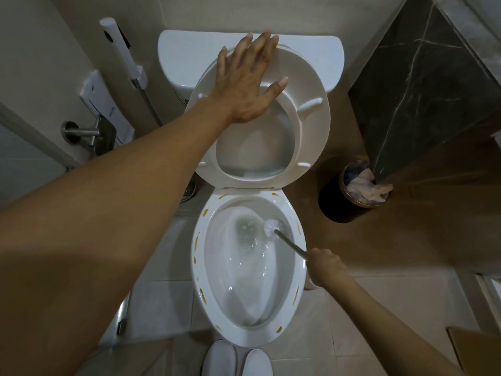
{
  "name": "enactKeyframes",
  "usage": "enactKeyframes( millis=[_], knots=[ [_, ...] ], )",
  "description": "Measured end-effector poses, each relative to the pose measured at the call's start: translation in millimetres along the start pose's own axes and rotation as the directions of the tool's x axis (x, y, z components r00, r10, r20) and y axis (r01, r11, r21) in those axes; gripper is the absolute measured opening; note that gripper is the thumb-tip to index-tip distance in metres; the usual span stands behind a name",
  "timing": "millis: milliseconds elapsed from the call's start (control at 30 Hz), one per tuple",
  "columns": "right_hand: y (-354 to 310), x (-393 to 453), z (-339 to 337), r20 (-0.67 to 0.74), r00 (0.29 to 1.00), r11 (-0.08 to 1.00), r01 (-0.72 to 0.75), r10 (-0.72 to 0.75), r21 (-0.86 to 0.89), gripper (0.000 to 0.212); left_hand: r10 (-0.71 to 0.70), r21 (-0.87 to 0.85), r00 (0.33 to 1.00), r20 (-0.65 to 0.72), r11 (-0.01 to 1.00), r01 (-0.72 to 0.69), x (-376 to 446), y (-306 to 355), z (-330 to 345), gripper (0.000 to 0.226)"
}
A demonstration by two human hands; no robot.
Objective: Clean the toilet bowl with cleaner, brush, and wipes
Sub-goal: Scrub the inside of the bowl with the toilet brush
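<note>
Left hand: our left hand (245, 85) lies flat with fingers spread apart on the raised toilet seat (306, 123), fingertips reaching the top edge near the tank (320, 58); it grips nothing.
Right hand: our right hand (326, 265) is closed around the metal handle of the toilet brush (287, 241), just outside the right side of the bowl rim.
Toilet brush: its white head sits inside the toilet bowl (299, 267), against the upper right part of the inner wall, and the handle slants down and to the right over the rim into our fist.
Toilet bowl: it stands open below the lifted seat, with water and some bubbles in the basin; yellow-brown dabs dot the rim (199, 240) all around.
Seat and lid: both stand up and lean back on the tank.
Bin: a dark round waste bin (341, 204) with crumpled white paper in it stands on the floor to the right of the bowl, partly tucked behind the corner of a dark marble surface (423, 85).
Left wall: we see a white bidet sprayer (122, 47) in its holder with a hose, and lower down a metal paper holder (86, 131).
Feet: our two white slippers (237, 359) are on the tiled floor just in front of the bowl.
</note>
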State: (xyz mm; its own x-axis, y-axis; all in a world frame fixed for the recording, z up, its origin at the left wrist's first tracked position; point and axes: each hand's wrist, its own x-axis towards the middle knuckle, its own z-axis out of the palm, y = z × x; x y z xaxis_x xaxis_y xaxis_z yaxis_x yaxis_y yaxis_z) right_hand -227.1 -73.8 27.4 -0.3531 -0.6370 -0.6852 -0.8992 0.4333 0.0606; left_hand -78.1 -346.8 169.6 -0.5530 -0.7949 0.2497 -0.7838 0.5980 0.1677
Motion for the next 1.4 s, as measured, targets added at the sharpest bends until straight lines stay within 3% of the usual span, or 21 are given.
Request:
enactKeyframes(
  millis=[100,300,433,500,667,900,1100,1300,1400],
  knots=[
    [1.9,7.9,-9.0,-0.022,1.0,1.0,-0.001,0.001,0.005,0.03,-0.007,-0.004,1.0,-0.002,1.0,0.007,0.2,0.5,0.7,0.072],
    [-29.7,18.1,-0.2,-0.062,0.98,0.982,0.188,-0.187,0.018,0.035,-0.007,-0.003,1.0,-0.012,1.0,0.007,0.0,0.2,1.2,0.072],
    [-10.1,21.7,1.0,-0.046,0.998,0.991,0.039,-0.033,0.131,0.032,-0.002,0.002,1.0,-0.01,1.0,0.002,0.3,-0.4,1.2,0.072],
    [-6.5,22.5,-0.6,-0.04,0.999,0.991,0.029,-0.024,0.129,0.033,-0.007,0.002,1.0,-0.011,1.0,0.007,-0.1,0.5,0.3,0.071],
    [-45.1,19.7,13.8,-0.04,0.973,0.966,0.23,-0.227,0.119,0.037,-0.004,-0.003,1.0,-0.005,1.0,0.004,0.0,0.6,-1.5,0.071],
    [-13.2,22.4,11.9,-0.025,0.999,0.984,0.041,-0.037,0.174,0.034,-0.009,0.001,1.0,-0.003,1.0,0.009,0.4,0.9,2.2,0.071],
    [-54.7,19.6,28.0,-0.042,0.975,0.957,0.221,-0.217,0.185,0.034,-0.009,0.0,1.0,-0.007,1.0,0.009,0.0,1.4,0.0,0.071],
    [-3.6,16.2,35.4,-0.062,0.996,0.963,0.074,-0.06,0.26,0.039,-0.007,0.005,1.0,-0.004,1.0,0.007,-0.3,0.0,-0.4,0.071],
    [-10.3,14.0,37.1,-0.074,0.992,0.953,0.116,-0.099,0.278,0.037,-0.007,0.001,1.0,-0.003,1.0,0.007,0.2,0.7,0.6,0.071]
  ],
)
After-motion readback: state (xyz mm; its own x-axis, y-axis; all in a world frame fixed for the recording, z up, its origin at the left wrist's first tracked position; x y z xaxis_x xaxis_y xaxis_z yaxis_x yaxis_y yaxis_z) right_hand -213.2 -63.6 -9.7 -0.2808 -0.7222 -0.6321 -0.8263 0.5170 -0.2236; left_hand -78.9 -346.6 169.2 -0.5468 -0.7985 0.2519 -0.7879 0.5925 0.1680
